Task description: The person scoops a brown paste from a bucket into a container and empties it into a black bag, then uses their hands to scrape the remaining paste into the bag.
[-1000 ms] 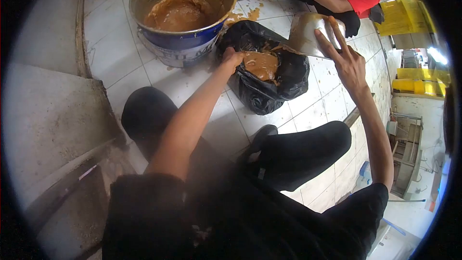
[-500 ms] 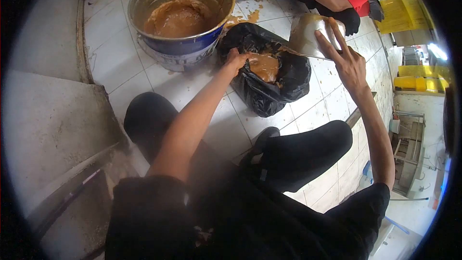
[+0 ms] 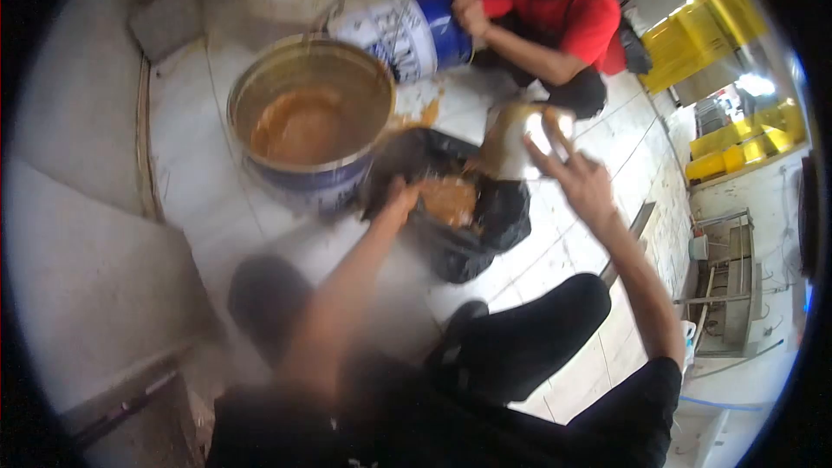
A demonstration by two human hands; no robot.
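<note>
Black plastic bag point(image 3: 496, 238), centre of frame, held brown paste point(image 3: 449, 201); judged limp and heavy, best gripped at a bunched rim. Left hand point(image 3: 400, 201) curled closed on its left edge; right hand point(image 3: 581, 184), fingers spread, clasped a tipped metal bowl point(image 3: 511, 143), probably stiff, slick.

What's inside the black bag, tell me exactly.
Inside the bag, brown paste shows through the open mouth. The paste covers whatever lies beneath it, and the bag's black sides hide how deep it goes.
</note>
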